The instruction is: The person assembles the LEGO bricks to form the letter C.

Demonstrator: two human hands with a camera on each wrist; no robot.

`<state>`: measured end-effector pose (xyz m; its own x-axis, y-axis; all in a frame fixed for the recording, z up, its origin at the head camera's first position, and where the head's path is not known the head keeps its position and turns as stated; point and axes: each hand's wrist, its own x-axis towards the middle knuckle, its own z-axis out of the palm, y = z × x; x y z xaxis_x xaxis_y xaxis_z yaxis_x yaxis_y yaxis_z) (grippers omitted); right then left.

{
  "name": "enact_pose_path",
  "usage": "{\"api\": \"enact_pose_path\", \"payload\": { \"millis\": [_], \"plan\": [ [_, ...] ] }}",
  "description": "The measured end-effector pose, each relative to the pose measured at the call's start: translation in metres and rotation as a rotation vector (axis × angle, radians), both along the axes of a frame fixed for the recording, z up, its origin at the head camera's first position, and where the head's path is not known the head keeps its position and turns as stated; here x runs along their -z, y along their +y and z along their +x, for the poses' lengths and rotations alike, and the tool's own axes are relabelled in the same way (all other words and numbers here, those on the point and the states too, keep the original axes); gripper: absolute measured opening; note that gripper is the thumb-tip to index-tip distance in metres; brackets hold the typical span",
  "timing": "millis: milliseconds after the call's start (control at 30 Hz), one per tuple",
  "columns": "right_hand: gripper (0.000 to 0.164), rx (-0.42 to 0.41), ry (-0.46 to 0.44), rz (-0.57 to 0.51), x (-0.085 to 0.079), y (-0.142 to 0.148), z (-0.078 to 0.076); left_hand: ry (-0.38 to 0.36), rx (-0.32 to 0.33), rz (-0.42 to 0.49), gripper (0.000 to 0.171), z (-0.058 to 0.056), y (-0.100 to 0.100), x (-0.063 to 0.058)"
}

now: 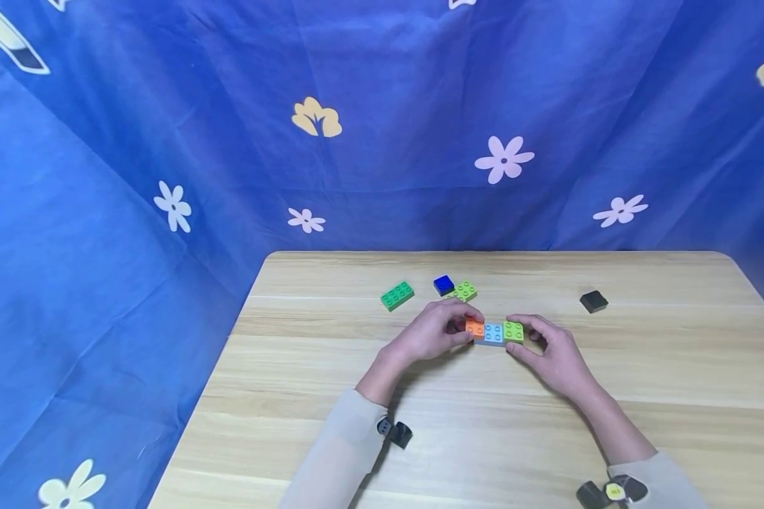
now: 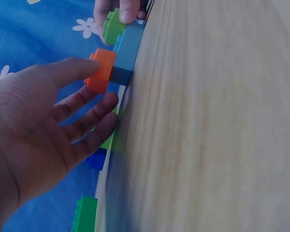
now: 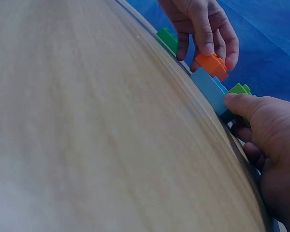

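Note:
My left hand (image 1: 434, 331) pinches an orange brick (image 1: 475, 328) between thumb and fingers. That brick sits at the left end of a longer light blue brick (image 1: 493, 334) and juts out past its end, as the left wrist view also shows. At the other end, a lime green brick (image 1: 513, 331) stands on top of the light blue one. My right hand (image 1: 555, 353) grips this end, its thumb (image 3: 239, 103) near the seam between the lime and blue bricks. Two rows of studs show on the blue brick between the end pieces.
Behind my left hand lie a second lime green brick (image 1: 466, 290), partly hidden, and a dark blue brick (image 1: 443, 285) beside it. A green brick (image 1: 397, 295) is farther left, a black brick (image 1: 593, 301) off to the right. A blue patterned cloth (image 1: 407, 184) hangs behind the wooden table (image 1: 280, 396).

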<state>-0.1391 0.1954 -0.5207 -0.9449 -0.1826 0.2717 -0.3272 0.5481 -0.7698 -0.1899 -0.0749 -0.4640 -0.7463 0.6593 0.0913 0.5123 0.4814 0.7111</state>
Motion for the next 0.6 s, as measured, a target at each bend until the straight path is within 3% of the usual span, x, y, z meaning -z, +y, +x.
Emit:
{"api": "enact_pose_path", "payload": {
  "millis": [133, 233, 600],
  "plan": [
    [0.051, -0.002, -0.001, -0.002, 0.0, 0.0, 0.0, -0.006, 0.021, 0.007, 0.03, -0.002, -0.003, 0.002],
    [0.05, -0.003, 0.003, -0.004, 0.0, -0.001, 0.0, -0.027, -0.011, 0.025, 0.031, -0.006, -0.006, 0.003],
    [0.048, -0.003, 0.021, -0.018, 0.003, 0.0, 0.001, 0.039, -0.339, 0.073, 0.039, -0.024, -0.014, 0.008]
  ]
}}
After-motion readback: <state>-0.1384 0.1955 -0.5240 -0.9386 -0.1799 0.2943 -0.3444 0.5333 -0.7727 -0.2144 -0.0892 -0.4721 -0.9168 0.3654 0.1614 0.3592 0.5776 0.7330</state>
